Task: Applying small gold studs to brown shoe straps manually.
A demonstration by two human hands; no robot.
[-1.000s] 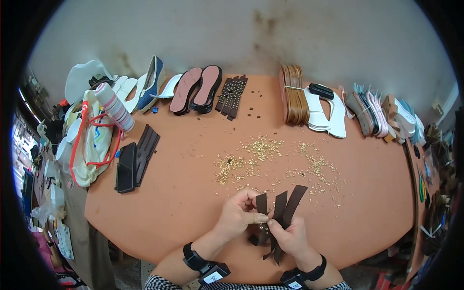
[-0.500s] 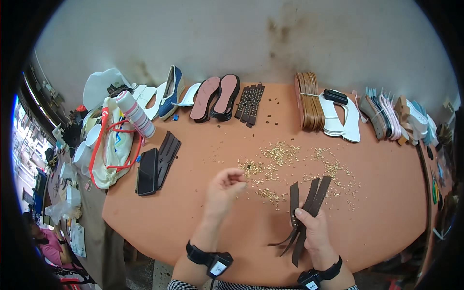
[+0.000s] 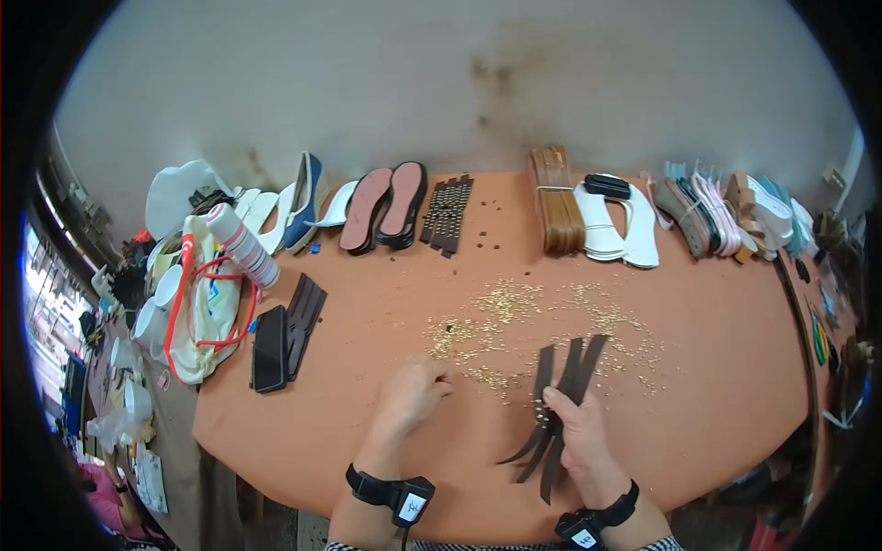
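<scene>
Fingertips of the left hand (image 3: 415,390) pinch at the small gold studs (image 3: 478,354) scattered on the orange surface (image 3: 367,275), so better lift one only, while the right hand (image 3: 574,432) clamps the dark leather straps (image 3: 565,386) steady.

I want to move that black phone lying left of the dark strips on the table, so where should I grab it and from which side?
Grip the black phone across its two long edges near the middle, coming from above. It lies flat, so only its edges offer purchase; the dark strips seem to crowd its right edge and a bag sits left, so sideways approaches look cramped.
</scene>
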